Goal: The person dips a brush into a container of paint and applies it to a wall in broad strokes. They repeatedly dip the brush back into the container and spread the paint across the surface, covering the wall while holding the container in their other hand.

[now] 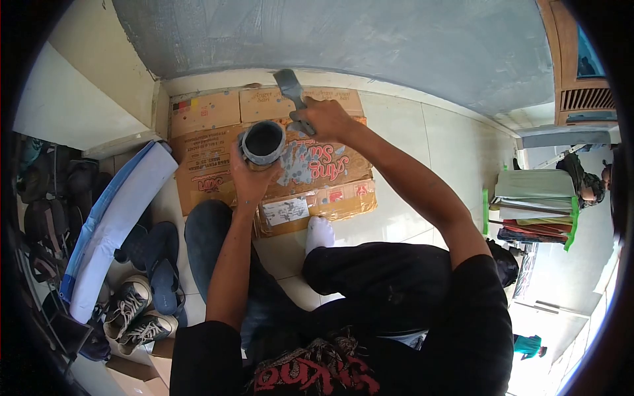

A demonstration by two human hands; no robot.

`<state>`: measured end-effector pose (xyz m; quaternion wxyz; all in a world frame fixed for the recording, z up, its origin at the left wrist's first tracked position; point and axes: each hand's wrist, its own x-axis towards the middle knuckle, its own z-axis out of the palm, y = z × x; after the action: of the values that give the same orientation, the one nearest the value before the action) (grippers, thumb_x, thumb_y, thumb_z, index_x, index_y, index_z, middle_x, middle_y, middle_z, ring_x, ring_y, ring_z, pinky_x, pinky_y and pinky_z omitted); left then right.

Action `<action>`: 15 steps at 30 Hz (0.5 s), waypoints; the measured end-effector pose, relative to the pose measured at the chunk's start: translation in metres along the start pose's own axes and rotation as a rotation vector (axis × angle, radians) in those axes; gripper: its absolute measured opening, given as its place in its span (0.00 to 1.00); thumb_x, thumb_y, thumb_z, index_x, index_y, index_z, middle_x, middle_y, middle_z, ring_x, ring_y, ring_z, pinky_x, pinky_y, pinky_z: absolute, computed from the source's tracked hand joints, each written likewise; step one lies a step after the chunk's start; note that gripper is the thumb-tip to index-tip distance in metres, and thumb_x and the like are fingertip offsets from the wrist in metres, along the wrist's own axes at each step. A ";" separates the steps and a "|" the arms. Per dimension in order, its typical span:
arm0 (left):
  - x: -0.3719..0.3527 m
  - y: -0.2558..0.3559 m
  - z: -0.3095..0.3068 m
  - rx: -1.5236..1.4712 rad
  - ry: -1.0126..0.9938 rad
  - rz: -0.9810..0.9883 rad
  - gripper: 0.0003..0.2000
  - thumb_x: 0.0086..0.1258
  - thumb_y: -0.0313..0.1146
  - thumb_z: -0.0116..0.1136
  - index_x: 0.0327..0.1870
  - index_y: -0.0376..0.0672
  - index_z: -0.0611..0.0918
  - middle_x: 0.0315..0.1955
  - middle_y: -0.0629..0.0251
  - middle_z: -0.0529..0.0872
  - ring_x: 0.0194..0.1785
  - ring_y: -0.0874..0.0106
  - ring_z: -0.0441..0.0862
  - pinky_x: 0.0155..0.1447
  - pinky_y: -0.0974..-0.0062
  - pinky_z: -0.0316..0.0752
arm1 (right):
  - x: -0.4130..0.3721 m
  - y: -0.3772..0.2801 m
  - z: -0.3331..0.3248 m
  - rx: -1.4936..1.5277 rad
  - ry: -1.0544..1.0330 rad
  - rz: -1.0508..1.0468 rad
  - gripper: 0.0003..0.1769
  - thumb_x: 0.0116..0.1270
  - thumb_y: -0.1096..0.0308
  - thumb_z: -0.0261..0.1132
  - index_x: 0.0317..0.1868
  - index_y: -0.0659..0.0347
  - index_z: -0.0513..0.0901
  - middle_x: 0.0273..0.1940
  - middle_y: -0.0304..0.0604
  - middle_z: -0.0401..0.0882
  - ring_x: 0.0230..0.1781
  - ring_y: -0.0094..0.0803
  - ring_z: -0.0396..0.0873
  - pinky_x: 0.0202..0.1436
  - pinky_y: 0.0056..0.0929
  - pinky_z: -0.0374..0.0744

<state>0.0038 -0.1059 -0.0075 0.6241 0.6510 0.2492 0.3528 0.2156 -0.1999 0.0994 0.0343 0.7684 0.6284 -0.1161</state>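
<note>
My left hand [251,178] is wrapped round a small round tub [263,142] with grey smears on its rim and a dark inside. It holds the tub upright above the cardboard. My right hand [325,119] grips the handle of a flat paintbrush [288,86] coated in grey. The brush head points up and left, towards the foot of the wall, apart from the tub. Whether its tip touches the wall's base cannot be made out. Beneath both hands lies flattened cardboard [218,148], spotted with grey drips and patches.
A streaky grey wall [343,43] rises ahead from the tiled floor [403,145]. On the left are a rolled sheet [122,228], sneakers [135,307] and sandals [165,284]. Hanging cloths [535,198] are at right, with a person in green [528,345] farther off.
</note>
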 end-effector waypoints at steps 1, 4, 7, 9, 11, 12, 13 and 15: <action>0.000 0.001 -0.001 0.018 -0.007 -0.004 0.38 0.43 0.25 0.81 0.60 0.37 0.73 0.53 0.53 0.81 0.57 0.59 0.81 0.62 0.63 0.75 | 0.002 0.001 -0.002 0.000 0.001 0.000 0.16 0.66 0.57 0.67 0.54 0.42 0.85 0.47 0.53 0.80 0.41 0.52 0.86 0.44 0.49 0.83; 0.000 0.007 -0.001 -0.091 0.002 -0.019 0.38 0.44 0.24 0.80 0.60 0.37 0.72 0.53 0.54 0.81 0.57 0.60 0.81 0.63 0.64 0.75 | 0.010 0.010 -0.022 -0.003 0.104 0.049 0.15 0.68 0.57 0.65 0.54 0.44 0.85 0.43 0.53 0.82 0.41 0.52 0.86 0.44 0.49 0.83; 0.000 0.006 0.000 -0.079 0.004 -0.004 0.39 0.44 0.23 0.80 0.61 0.37 0.72 0.53 0.54 0.81 0.58 0.60 0.80 0.63 0.63 0.75 | 0.003 0.019 -0.077 -0.050 0.371 0.033 0.13 0.67 0.59 0.67 0.50 0.52 0.86 0.44 0.50 0.83 0.40 0.49 0.84 0.44 0.47 0.82; 0.000 0.006 0.000 -0.059 0.009 -0.005 0.39 0.44 0.23 0.80 0.61 0.37 0.72 0.53 0.54 0.81 0.58 0.60 0.80 0.63 0.63 0.75 | -0.009 0.009 -0.130 -0.133 0.458 0.027 0.13 0.68 0.61 0.67 0.50 0.54 0.87 0.42 0.49 0.84 0.38 0.48 0.84 0.42 0.45 0.81; 0.000 0.005 0.000 -0.036 0.006 -0.004 0.39 0.44 0.23 0.80 0.61 0.37 0.72 0.53 0.54 0.81 0.58 0.60 0.80 0.62 0.63 0.75 | -0.029 -0.010 -0.175 -0.235 0.585 -0.007 0.13 0.68 0.62 0.67 0.50 0.56 0.86 0.39 0.50 0.85 0.35 0.47 0.85 0.39 0.43 0.81; -0.001 0.005 -0.001 -0.008 0.000 0.005 0.39 0.44 0.23 0.80 0.61 0.37 0.72 0.53 0.54 0.81 0.58 0.60 0.80 0.62 0.63 0.75 | -0.037 -0.018 -0.192 -0.283 0.672 -0.045 0.13 0.68 0.62 0.67 0.49 0.57 0.86 0.38 0.52 0.86 0.34 0.47 0.86 0.37 0.43 0.82; -0.002 0.004 -0.001 0.021 -0.006 0.013 0.39 0.43 0.23 0.80 0.61 0.37 0.72 0.53 0.54 0.81 0.58 0.60 0.80 0.62 0.63 0.75 | -0.044 -0.032 -0.209 -0.280 0.671 -0.042 0.13 0.68 0.62 0.67 0.49 0.57 0.86 0.38 0.52 0.86 0.34 0.47 0.86 0.37 0.43 0.82; -0.002 0.005 0.000 -0.020 -0.023 -0.007 0.39 0.43 0.23 0.80 0.61 0.37 0.72 0.53 0.54 0.81 0.58 0.60 0.80 0.63 0.63 0.74 | -0.057 -0.055 -0.235 -0.284 0.744 0.016 0.11 0.69 0.64 0.67 0.34 0.63 0.81 0.27 0.47 0.75 0.24 0.36 0.76 0.27 0.39 0.73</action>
<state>0.0013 -0.1080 -0.0030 0.6349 0.6478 0.2407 0.3454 0.1834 -0.1964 0.3452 -0.0888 0.7504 0.6018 0.2585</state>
